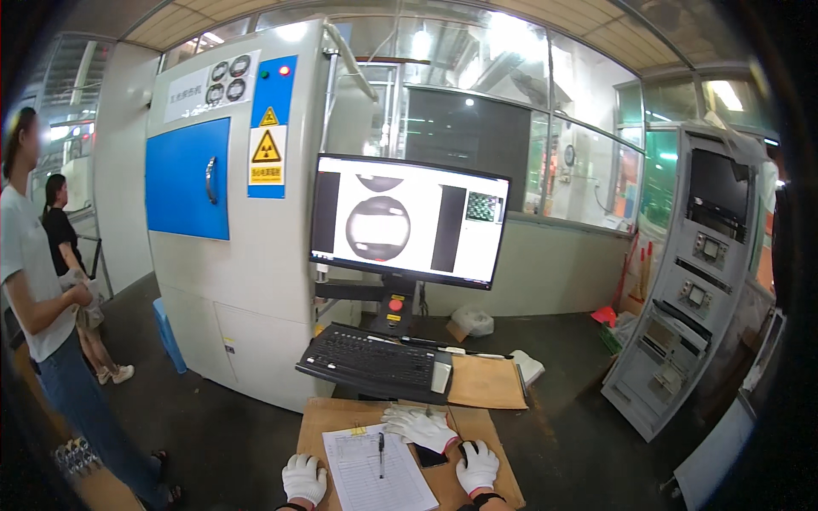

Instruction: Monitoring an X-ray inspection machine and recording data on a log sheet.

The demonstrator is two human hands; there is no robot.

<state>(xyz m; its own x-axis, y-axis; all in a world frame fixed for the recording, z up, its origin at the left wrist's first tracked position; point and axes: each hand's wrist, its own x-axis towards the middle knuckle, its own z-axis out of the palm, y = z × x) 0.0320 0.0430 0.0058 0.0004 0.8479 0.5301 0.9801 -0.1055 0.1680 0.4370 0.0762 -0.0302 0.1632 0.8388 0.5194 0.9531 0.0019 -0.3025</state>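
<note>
Both my hands wear white knit gloves. My left hand rests on the cardboard-covered tabletop, fingers slightly spread and holding nothing, just left of a printed form. A black pen lies across that sheet, and a yellow clip sits at its top edge. My right hand is curved over a small black computer mouse, mostly hidden beneath the palm and fingers. Between the hands lie a loose pair of white gloves and a dark phone-like slab.
A black keyboard sits on a tray beneath a lit monitor showing a round grey part. A large cabinet with a blue door stands left. Two people stand at far left. A grey equipment rack stands right.
</note>
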